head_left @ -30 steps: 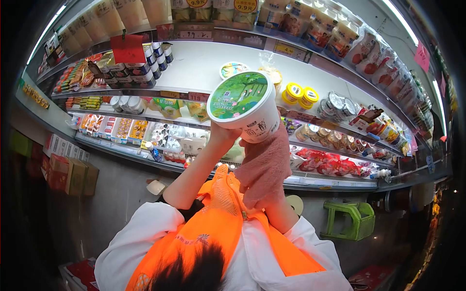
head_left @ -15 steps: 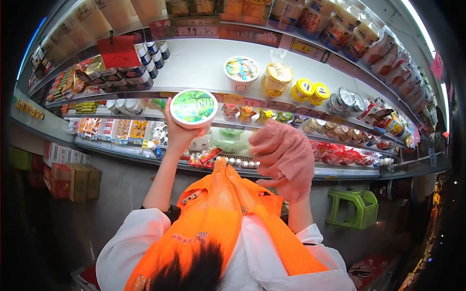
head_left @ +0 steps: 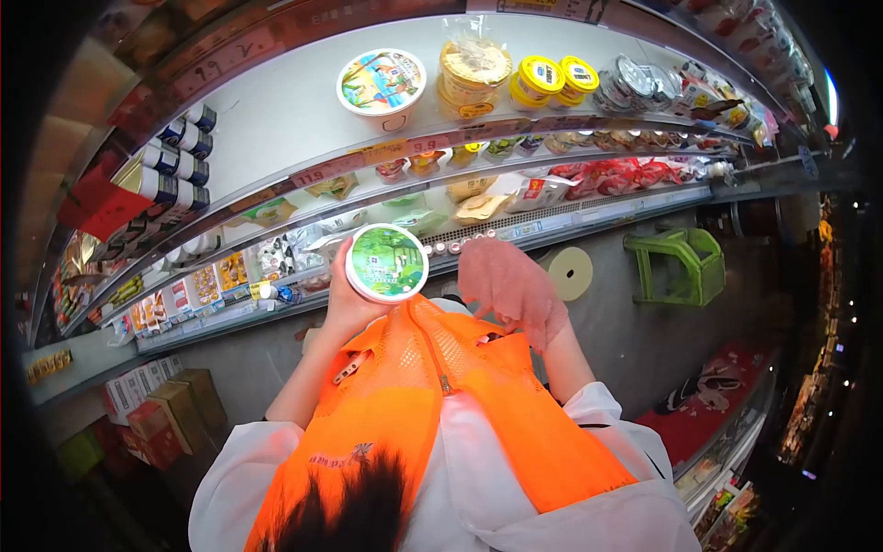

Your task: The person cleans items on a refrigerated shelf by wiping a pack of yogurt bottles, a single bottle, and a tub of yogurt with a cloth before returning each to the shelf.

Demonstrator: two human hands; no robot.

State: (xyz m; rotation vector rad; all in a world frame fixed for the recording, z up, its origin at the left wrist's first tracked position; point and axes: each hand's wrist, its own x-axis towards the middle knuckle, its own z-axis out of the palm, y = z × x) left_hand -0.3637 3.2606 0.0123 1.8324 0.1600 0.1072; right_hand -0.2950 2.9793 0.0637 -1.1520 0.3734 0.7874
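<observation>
A round tub with a green lid (head_left: 387,263) is held up in front of the orange vest by my left hand (head_left: 346,299), whose fingers wrap its left side. To the right, a pink cloth (head_left: 506,283) drapes over my right hand (head_left: 541,322); most of its fingers are hidden under the cloth, which they hold. Cloth and tub are apart. On the shelf above stands a similar white tub with a colourful lid (head_left: 381,83), beside a bagged tub (head_left: 474,69) and yellow-lidded tubs (head_left: 540,78).
Shelves (head_left: 276,92) with packaged food curve across the front. Small cans (head_left: 179,156) stand at the left by a red sign (head_left: 103,198). A green stool (head_left: 676,267) and a round disc (head_left: 570,273) are at the right; boxes (head_left: 161,405) lie on the left floor.
My left hand has lowered the green-lidded tub closer to the vest. My right hand with the cloth has moved down a little. The view has turned and tilted, so the shelves appear shifted.
</observation>
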